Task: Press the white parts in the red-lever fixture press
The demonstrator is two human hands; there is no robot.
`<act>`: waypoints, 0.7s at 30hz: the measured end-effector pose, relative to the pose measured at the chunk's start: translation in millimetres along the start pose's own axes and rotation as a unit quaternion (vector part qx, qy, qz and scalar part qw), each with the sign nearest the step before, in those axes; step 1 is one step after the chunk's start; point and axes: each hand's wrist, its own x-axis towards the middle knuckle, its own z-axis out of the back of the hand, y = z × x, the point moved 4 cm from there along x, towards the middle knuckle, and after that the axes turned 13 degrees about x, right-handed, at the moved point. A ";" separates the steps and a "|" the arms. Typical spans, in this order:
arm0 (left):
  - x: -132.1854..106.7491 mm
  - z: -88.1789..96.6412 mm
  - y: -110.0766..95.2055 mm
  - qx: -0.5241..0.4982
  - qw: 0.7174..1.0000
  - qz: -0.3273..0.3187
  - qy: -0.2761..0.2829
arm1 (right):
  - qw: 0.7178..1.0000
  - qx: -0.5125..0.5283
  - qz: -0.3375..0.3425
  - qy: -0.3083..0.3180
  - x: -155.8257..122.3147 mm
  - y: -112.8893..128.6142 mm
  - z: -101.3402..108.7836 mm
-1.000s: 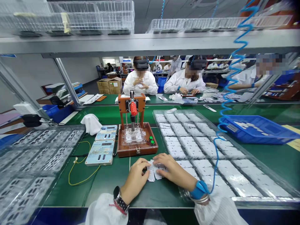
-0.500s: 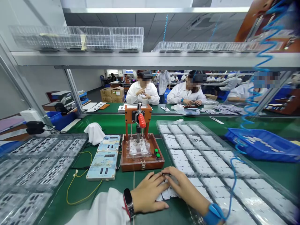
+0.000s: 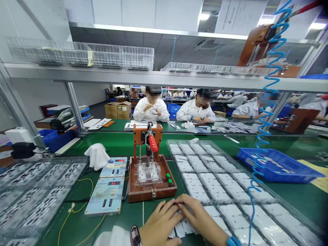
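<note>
My left hand [image 3: 160,223] and my right hand [image 3: 200,218] lie together on the green mat at the bottom edge, fingertips meeting over a small pile of white flat parts [image 3: 179,229]. The fingers of both hands are bent and pressed onto the pile. Just beyond them stands a brown wooden press fixture [image 3: 151,177] with a red-handled lever [image 3: 153,143] and a clear block on its base. A large clear tray [image 3: 284,208] with rows of white parts stretches along my right hand's side.
Two small meter boxes [image 3: 109,186] with a yellow wire sit left of the fixture, near a white cloth [image 3: 97,156]. Clear trays [image 3: 30,191] fill the left. A blue bin [image 3: 278,165] and a blue coiled cord [image 3: 263,116] are on the right. Co-workers in white coats sit across the bench.
The view has tilted upward, so my hands and the pile now sit lower in the frame. Both hands stay together on the white parts, with the fingers shifted slightly.
</note>
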 end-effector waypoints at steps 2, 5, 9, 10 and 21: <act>0.2 -2.8 2.7 -0.003 1.000 0.007 -0.002 | 1.000 0.001 -0.012 -0.001 -0.1 0.8 0.8; -0.8 -5.6 4.2 0.001 1.000 0.017 -0.015 | 1.000 0.003 -0.019 0.001 -0.4 0.5 0.8; -1.5 -7.0 3.1 0.006 0.999 0.017 -0.028 | 1.000 0.004 -0.022 0.010 -0.4 -0.6 -0.1; -1.2 -7.1 3.0 0.006 0.999 0.019 -0.031 | 1.000 0.004 -0.023 0.011 -0.3 -0.5 -0.1; -3.1 -3.5 2.7 0.023 0.996 0.057 -0.063 | 1.000 0.002 -0.024 0.017 -1.4 1.9 1.6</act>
